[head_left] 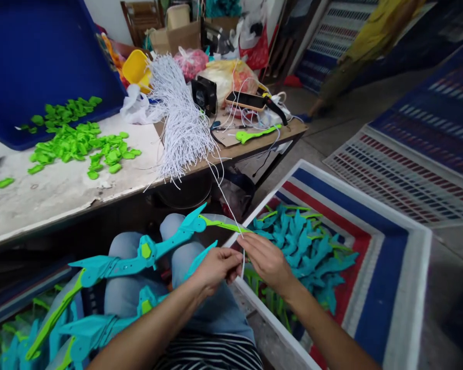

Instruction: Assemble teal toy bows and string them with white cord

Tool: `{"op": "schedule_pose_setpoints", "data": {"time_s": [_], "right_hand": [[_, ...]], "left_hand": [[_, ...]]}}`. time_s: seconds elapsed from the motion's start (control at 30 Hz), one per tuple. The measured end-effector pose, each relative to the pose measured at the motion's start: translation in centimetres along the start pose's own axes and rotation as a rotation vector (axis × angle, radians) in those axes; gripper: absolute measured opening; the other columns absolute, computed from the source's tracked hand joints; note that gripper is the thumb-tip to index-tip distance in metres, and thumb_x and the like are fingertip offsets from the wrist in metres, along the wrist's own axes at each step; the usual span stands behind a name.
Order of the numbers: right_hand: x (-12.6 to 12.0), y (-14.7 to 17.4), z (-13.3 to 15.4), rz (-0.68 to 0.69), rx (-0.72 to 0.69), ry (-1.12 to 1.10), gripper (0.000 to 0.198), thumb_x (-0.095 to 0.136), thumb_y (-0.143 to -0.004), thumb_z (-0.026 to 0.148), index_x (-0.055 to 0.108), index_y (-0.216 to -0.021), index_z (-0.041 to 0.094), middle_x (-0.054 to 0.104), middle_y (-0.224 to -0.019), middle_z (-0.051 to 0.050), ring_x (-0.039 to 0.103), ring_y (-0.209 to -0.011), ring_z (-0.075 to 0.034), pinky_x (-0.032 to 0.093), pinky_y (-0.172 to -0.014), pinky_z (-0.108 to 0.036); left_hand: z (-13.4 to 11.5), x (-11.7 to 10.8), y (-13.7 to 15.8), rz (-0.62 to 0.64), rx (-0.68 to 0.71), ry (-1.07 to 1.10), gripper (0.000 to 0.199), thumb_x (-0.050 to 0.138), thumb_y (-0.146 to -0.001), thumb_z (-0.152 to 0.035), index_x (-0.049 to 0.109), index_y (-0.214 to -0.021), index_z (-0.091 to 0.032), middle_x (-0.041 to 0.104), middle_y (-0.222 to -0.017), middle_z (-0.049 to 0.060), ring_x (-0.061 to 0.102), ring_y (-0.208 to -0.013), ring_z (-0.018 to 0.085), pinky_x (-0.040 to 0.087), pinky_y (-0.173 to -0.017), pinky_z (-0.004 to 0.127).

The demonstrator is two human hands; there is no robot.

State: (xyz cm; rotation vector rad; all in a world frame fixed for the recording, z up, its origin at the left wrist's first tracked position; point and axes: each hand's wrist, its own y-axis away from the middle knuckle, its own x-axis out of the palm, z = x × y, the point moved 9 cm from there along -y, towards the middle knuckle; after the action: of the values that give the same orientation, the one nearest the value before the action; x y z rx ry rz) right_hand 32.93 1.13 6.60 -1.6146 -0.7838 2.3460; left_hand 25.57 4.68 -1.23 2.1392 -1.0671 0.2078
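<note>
Across my knees lies a turquoise toy bow (173,244) with lime-green limbs. Its right limb tip (224,224) reaches into my right hand (268,262), whose fingers are closed around it. A white string (228,203) runs down from the table edge, over the limb and between my hands. My left hand (220,264) pinches the string just below the limb tip; its fingertips almost touch my right hand. A second turquoise bow (100,329) rests lower on my lap, partly hidden by my left forearm.
On the table (61,200) are a bundle of white strings (181,118), a pile of green plastic pieces (75,144), a fan (204,95) and a phone (246,100). A striped bin (397,277) of turquoise bow parts (304,246) stands right. A person's leg (339,77) shows behind.
</note>
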Motion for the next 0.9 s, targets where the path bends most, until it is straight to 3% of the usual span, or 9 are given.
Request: {"op": "schedule_pose_setpoints", "data": {"time_s": [0.2,0.27,0.37,0.43,0.5,0.63,0.73,0.8,0.9], "right_hand": [[-0.1,2.4,1.2,-0.014,0.085,-0.086,0.034,0.042,-0.092,0.016,0.062,-0.119,0.016,0.069,-0.106,-0.012,0.062,-0.106,-0.025,0.056,-0.090,-0.043],[-0.2,3.0,0.6,-0.058,0.233,-0.198,0.034,0.045,-0.091,0.018,0.061,-0.120,0.019,0.070,-0.105,-0.010,0.064,-0.101,-0.023,0.056,-0.089,-0.041],[0.4,4.7,-1.0,-0.088,0.577,-0.440,0.026,0.051,-0.090,0.028,0.065,-0.112,0.022,0.071,-0.092,-0.007,0.067,-0.082,-0.018,0.058,-0.074,-0.032],[1.5,5.6,-0.9,-0.012,0.695,-0.619,0.021,0.056,-0.087,0.034,0.071,-0.091,0.020,0.069,-0.078,-0.005,0.065,-0.072,-0.017,0.056,-0.065,-0.028],[2.2,6.2,-0.1,0.101,0.720,-0.764,0.023,0.060,-0.084,0.037,0.070,-0.073,0.019,0.066,-0.071,-0.004,0.063,-0.069,-0.017,0.053,-0.061,-0.027],[2.7,8.5,0.5,0.255,0.824,-0.962,0.027,0.067,-0.076,0.043,0.066,-0.067,0.019,0.063,-0.066,-0.002,0.059,-0.062,-0.015,0.048,-0.056,-0.025],[1.8,11.2,-1.2,0.124,1.036,-0.947,0.032,0.066,-0.074,0.049,0.063,-0.068,0.018,0.061,-0.061,0.000,0.054,-0.054,-0.012,0.045,-0.051,-0.023],[0.6,13.1,-2.7,-0.048,1.156,-0.818,0.033,0.065,-0.074,0.051,0.062,-0.071,0.018,0.059,-0.058,0.001,0.051,-0.051,-0.012,0.043,-0.049,-0.023],[-0.9,14.4,-3.7,-0.196,1.160,-0.584,0.031,0.063,-0.074,0.049,0.062,-0.070,0.019,0.061,-0.060,-0.001,0.053,-0.053,-0.013,0.044,-0.051,-0.025]], "left_hand": [[3.0,1.4,1.4,0.021,-0.120,0.058,0.051,0.078,-0.050,-0.058,0.059,-0.066,-0.013,0.058,-0.057,0.001,0.046,-0.045,0.008,0.033,-0.045,0.021],[3.5,1.0,1.7,-0.008,-0.108,0.010,0.051,0.077,-0.051,-0.059,0.059,-0.064,-0.013,0.055,-0.054,0.000,0.042,-0.044,0.007,0.030,-0.045,0.021],[3.9,0.5,2.0,-0.017,-0.070,-0.127,0.050,0.070,-0.057,-0.062,0.060,-0.063,-0.013,0.053,-0.052,-0.001,0.037,-0.044,0.006,0.026,-0.045,0.022],[3.9,0.7,2.2,0.012,-0.034,-0.230,0.048,0.067,-0.062,-0.061,0.059,-0.057,-0.014,0.051,-0.050,-0.001,0.036,-0.045,0.007,0.024,-0.046,0.023],[4.2,1.2,2.6,0.067,-0.017,-0.311,0.047,0.065,-0.065,-0.059,0.057,-0.052,-0.015,0.050,-0.048,-0.001,0.036,-0.047,0.007,0.025,-0.048,0.023],[7.0,2.1,3.3,0.157,-0.139,-0.340,0.042,0.065,-0.068,-0.054,0.060,-0.054,-0.015,0.052,-0.048,-0.001,0.036,-0.044,0.007,0.026,-0.046,0.022],[10.3,2.2,3.3,0.173,-0.315,-0.206,0.031,0.073,-0.065,-0.045,0.065,-0.064,-0.015,0.060,-0.056,-0.001,0.047,-0.048,0.009,0.034,-0.047,0.021],[11.8,1.5,2.5,0.080,-0.372,-0.077,0.021,0.077,-0.064,-0.032,0.065,-0.070,-0.016,0.061,-0.060,-0.001,0.053,-0.054,0.010,0.041,-0.052,0.021],[12.8,0.3,0.9,-0.085,-0.373,0.056,0.011,0.070,-0.071,-0.016,0.063,-0.078,-0.015,0.060,-0.063,0.000,0.057,-0.058,0.011,0.046,-0.057,0.022]]}}
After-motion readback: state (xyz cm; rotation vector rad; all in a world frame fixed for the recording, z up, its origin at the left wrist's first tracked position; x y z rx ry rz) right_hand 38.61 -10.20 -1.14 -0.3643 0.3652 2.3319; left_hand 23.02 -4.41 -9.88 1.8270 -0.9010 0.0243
